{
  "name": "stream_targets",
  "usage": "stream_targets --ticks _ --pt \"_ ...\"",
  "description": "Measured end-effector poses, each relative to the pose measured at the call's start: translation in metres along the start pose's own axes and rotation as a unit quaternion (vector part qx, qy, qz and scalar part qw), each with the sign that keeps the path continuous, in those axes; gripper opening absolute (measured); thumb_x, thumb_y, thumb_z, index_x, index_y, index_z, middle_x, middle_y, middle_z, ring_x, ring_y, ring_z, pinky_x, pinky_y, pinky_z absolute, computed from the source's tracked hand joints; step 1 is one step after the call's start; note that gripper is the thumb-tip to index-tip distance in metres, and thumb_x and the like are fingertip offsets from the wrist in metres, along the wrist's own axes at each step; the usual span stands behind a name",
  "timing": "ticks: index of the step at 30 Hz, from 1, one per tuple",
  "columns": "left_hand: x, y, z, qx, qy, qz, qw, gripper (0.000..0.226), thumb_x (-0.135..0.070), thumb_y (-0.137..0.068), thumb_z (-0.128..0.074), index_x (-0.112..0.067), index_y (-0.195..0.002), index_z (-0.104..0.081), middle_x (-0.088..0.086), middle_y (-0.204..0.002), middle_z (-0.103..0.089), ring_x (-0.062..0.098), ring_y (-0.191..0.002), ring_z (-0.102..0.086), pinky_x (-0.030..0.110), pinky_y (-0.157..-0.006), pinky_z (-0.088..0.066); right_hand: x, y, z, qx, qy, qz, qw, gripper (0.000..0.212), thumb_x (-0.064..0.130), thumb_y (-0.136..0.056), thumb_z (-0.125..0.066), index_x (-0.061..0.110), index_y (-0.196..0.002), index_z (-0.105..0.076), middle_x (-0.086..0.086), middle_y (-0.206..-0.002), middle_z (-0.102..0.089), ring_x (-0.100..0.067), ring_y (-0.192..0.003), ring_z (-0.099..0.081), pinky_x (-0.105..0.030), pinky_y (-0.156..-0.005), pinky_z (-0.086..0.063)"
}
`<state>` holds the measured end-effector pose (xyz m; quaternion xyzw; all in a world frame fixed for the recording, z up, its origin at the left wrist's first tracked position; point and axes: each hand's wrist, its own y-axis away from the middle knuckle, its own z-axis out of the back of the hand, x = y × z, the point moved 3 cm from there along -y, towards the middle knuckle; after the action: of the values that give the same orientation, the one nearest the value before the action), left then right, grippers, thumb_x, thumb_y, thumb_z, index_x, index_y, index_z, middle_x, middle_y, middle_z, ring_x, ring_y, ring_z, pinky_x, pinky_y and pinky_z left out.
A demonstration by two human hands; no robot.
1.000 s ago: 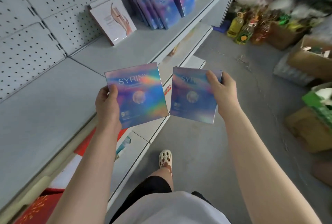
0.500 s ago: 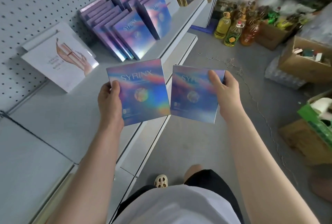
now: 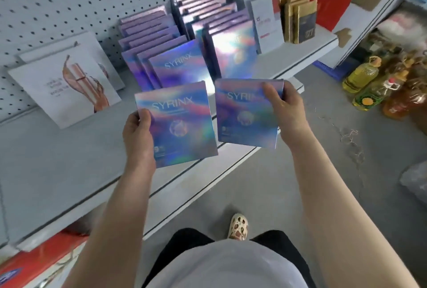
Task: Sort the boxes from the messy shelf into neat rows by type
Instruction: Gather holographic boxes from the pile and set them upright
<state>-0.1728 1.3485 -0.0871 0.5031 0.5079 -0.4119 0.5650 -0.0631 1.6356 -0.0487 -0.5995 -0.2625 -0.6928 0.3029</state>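
My left hand grips a holographic purple-blue box marked SYRINX by its left edge. My right hand grips a second box of the same kind by its upper right corner. Both boxes hang side by side just in front of the grey shelf. Behind them on the shelf stand two rows of matching holographic boxes, leaning back toward the pegboard. A white box with a pink cosmetics picture leans on the pegboard to the left.
White boxes with red trim and gold-and-black boxes stand at the shelf's right end. Oil bottles stand on the floor at the right. A red carton lies on the lower shelf. My foot is on the grey floor.
The view has swung right along the shelf, bringing the rows of holographic boxes close behind my hands. Both hands still hold their boxes, now nearer those rows.
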Motion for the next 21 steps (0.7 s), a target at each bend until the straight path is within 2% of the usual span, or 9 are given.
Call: stream_targets --ticks 2,4,6,9,14,16,17,19,21 --pt "0.002 0.003 -0.006 -0.030 0.003 0.006 1.000 0.028 -0.024 -0.100 -0.053 -0.022 -0.073 -0.054 -0.008 -0.073 -0.056 -0.005 -0.057 -0.050 0.012 -0.057 -0.039 0.007 -0.033 -0.008 0.051 -0.005 0.018 0.999 0.012 0.030 -0.094 -0.064 0.020 -0.089 -0.059 0.019 -0.072 -0.062 -0.001 -0.066 -0.057 -0.017 -0.060 -0.046" --pt "0.004 0.005 -0.007 -0.050 0.003 0.008 0.999 0.027 -0.024 -0.101 -0.052 -0.021 -0.074 -0.055 -0.005 -0.075 -0.056 0.006 -0.067 -0.051 0.020 -0.063 -0.041 0.011 -0.060 -0.020 0.096 -0.002 0.028 0.995 0.010 0.029 -0.095 -0.063 0.019 -0.096 -0.061 0.011 -0.085 -0.066 -0.006 -0.077 -0.061 -0.023 -0.066 -0.051" --pt "0.002 0.002 -0.003 -0.079 0.006 0.010 0.997 0.026 -0.024 -0.101 -0.052 -0.020 -0.075 -0.056 -0.003 -0.075 -0.057 0.011 -0.069 -0.050 0.027 -0.066 -0.041 0.014 -0.083 -0.034 0.127 -0.003 0.037 0.991 0.020 0.029 -0.096 -0.062 0.011 -0.104 -0.061 0.003 -0.092 -0.066 -0.006 -0.079 -0.063 -0.024 -0.069 -0.052" --pt "0.001 -0.009 0.002 -0.120 0.017 0.012 0.993 0.024 -0.025 -0.100 -0.052 -0.021 -0.077 -0.060 -0.006 -0.075 -0.061 0.008 -0.067 -0.053 0.028 -0.068 -0.045 0.016 -0.114 -0.056 0.156 -0.008 0.042 0.987 0.020 0.028 -0.097 -0.061 0.009 -0.101 -0.059 0.007 -0.080 -0.062 0.000 -0.068 -0.058 -0.018 -0.062 -0.047" --pt "-0.008 -0.030 -0.006 -0.134 0.043 0.020 0.990 0.018 -0.028 -0.100 -0.052 -0.024 -0.088 -0.065 -0.004 -0.091 -0.069 0.014 -0.084 -0.063 0.039 -0.081 -0.056 0.017 -0.140 -0.093 0.207 -0.003 0.059 0.977 0.041 0.035 -0.095 -0.061 -0.004 -0.104 -0.048 -0.004 -0.082 -0.045 -0.008 -0.072 -0.044 -0.025 -0.065 -0.039" --pt "-0.011 -0.036 -0.010 -0.133 0.061 0.021 0.989 0.016 -0.029 -0.100 -0.052 -0.022 -0.093 -0.065 0.002 -0.097 -0.068 0.020 -0.092 -0.064 0.047 -0.089 -0.054 0.017 -0.142 -0.108 0.238 0.012 0.086 0.967 0.026 0.029 -0.096 -0.062 0.007 -0.103 -0.050 -0.005 -0.079 -0.047 -0.010 -0.073 -0.044 -0.026 -0.066 -0.041" --pt "-0.013 -0.037 -0.011 -0.134 0.067 0.022 0.988 0.016 -0.029 -0.100 -0.052 -0.019 -0.095 -0.064 0.003 -0.099 -0.068 0.022 -0.093 -0.064 0.048 -0.091 -0.054 0.016 -0.143 -0.115 0.260 0.029 0.106 0.959 0.020 0.023 -0.095 -0.063 0.013 -0.108 -0.051 -0.007 -0.084 -0.054 -0.012 -0.076 -0.049 -0.031 -0.069 -0.045" --pt "-0.015 -0.037 -0.008 -0.142 0.068 0.017 0.987 0.017 -0.029 -0.100 -0.052 -0.016 -0.099 -0.062 0.006 -0.101 -0.067 0.023 -0.093 -0.064 0.048 -0.090 -0.054 0.016 -0.145 -0.127 0.315 0.081 0.153 0.933 0.041 0.011 -0.091 -0.066 0.018 -0.126 -0.048 -0.011 -0.108 -0.059 -0.019 -0.092 -0.057 -0.038 -0.076 -0.051" --pt "-0.015 -0.036 -0.004 -0.159 0.069 0.010 0.985 0.016 -0.028 -0.100 -0.052 -0.016 -0.095 -0.061 0.006 -0.098 -0.067 0.023 -0.090 -0.063 0.047 -0.087 -0.054 0.017 -0.150 -0.134 0.356 0.177 0.205 0.894 0.064 0.007 -0.083 -0.071 0.024 -0.138 -0.043 -0.009 -0.110 -0.055 -0.019 -0.094 -0.056 -0.033 -0.071 -0.051"
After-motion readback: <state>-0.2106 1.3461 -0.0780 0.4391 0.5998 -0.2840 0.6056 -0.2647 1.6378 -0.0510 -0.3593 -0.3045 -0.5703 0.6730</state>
